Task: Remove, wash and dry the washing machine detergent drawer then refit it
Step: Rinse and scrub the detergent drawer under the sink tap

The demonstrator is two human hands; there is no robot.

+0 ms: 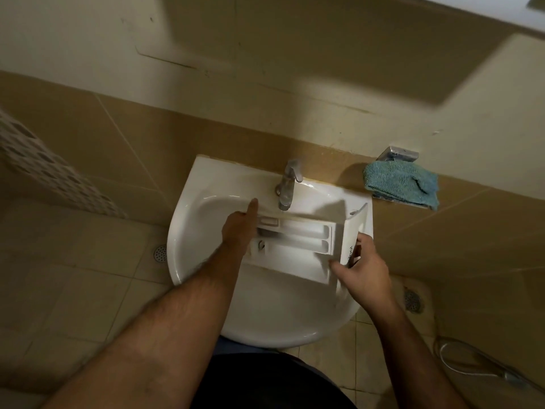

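A white plastic detergent drawer (298,243) with several long compartments is held lying across the bowl of a white ceramic washbasin (188,231), just below a chrome metal tap (287,184). Its inner end is gripped by the left hand (239,228), whose forefinger is stretched out towards the basin's back rim. Its curved front panel, at the basin's right side, is grasped by the right hand (364,270), with the thumb laid on the drawer's near edge and the fingers curled over the panel. A folded blue-green microfibre cloth (402,184) is seen resting on a small chrome wall shelf (396,154) to the right of the basin, well apart from the drawer.
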